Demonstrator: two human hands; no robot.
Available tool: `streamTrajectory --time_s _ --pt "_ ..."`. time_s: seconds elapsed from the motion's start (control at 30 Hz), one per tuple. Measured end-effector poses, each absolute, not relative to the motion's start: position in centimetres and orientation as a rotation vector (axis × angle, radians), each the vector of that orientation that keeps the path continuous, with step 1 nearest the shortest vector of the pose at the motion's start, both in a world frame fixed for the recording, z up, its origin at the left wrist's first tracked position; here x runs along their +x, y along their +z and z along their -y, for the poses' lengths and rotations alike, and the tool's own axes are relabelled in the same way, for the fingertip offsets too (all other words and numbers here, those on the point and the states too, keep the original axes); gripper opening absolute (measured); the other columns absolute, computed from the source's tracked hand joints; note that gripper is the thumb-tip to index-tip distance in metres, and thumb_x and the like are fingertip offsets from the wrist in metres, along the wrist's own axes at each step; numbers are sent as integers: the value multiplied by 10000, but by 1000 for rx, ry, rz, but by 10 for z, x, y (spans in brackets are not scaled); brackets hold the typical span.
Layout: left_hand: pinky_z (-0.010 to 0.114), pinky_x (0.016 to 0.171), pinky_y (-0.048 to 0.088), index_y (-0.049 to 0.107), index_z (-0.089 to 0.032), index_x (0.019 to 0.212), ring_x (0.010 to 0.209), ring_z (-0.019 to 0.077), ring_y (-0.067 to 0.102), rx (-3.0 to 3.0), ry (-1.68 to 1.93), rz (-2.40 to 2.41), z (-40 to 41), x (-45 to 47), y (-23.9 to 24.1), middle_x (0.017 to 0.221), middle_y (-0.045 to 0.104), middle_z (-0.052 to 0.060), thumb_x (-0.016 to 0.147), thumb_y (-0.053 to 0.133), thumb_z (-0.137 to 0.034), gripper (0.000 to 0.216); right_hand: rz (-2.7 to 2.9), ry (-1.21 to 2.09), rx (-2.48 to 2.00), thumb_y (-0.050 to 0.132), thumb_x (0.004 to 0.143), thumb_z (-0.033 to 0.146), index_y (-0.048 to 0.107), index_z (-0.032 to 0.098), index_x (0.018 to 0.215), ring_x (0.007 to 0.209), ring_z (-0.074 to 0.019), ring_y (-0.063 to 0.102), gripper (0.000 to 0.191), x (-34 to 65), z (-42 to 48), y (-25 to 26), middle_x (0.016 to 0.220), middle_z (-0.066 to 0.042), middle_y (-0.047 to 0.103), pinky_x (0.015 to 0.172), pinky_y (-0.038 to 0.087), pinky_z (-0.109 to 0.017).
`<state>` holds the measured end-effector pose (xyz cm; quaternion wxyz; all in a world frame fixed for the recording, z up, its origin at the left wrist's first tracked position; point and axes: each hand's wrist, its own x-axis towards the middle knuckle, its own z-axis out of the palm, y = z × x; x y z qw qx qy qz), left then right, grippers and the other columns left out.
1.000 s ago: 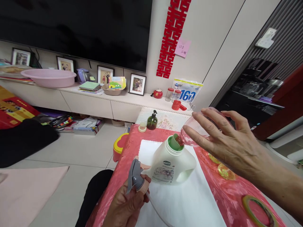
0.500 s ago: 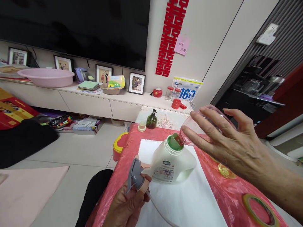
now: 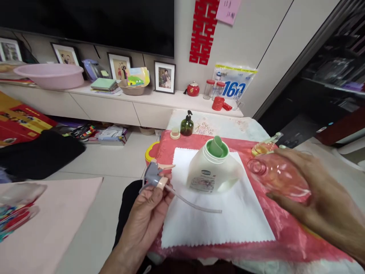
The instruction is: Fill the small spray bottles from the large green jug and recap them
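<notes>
My left hand (image 3: 152, 207) is closed around a grey spray head (image 3: 153, 174) with a peach collar and trigger; its thin dip tube (image 3: 196, 207) extends right over the white cloth (image 3: 199, 228). In my right hand (image 3: 322, 194) is a clear plastic bottle (image 3: 281, 173), tilted on its side with its open mouth facing left. Between the hands a large white detergent jug (image 3: 203, 171) stands upright on the cloth, uncapped, with a green spout (image 3: 217, 147) showing in its neck. The right hand is somewhat blurred.
A green pump bottle (image 3: 187, 125) and a small pale cap (image 3: 175, 133) stand at the back left of the red-covered table (image 3: 168, 140). A bottle with yellow liquid (image 3: 262, 147) sits behind the clear bottle. A yellow stool (image 3: 151, 151) is beside the table.
My right hand has drawn the clear bottle away from the jug's spout, rightward and down. The left hand has turned the spray head, so its tube now points right. The view has shifted.
</notes>
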<state>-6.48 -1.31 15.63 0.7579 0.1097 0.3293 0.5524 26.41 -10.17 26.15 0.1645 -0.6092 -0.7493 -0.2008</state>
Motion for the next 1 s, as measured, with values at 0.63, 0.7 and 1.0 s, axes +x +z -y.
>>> streamTrajectory --time_s 0.63,0.7,1.0 --pt "210 762 600 798 -198 853 726 110 689 408 1162 -754 27 -48 152 938 793 21 547 1024 -235 383 2103 -34 -1795 490 925 181 378 199 1536 1304 -326 447 622 193 145 159 1482 -144 414 989 493 -542" --pt "229 777 591 805 -209 879 739 119 690 420 1101 -750 34 -43 149 947 788 21 532 1032 -263 417 2092 2 -1779 484 950 208 373 193 1542 1299 -317 456 603 181 144 157 1487 -149 405 957 525 -519" --pt "273 1005 513 808 -225 959 1033 172 704 446 1027 -693 49 -39 128 1015 778 19 561 1028 -308 463 1935 321 -1608 530 1053 380 337 207 1587 1361 -254 427 593 161 151 141 1504 -123 382 1058 521 -407"
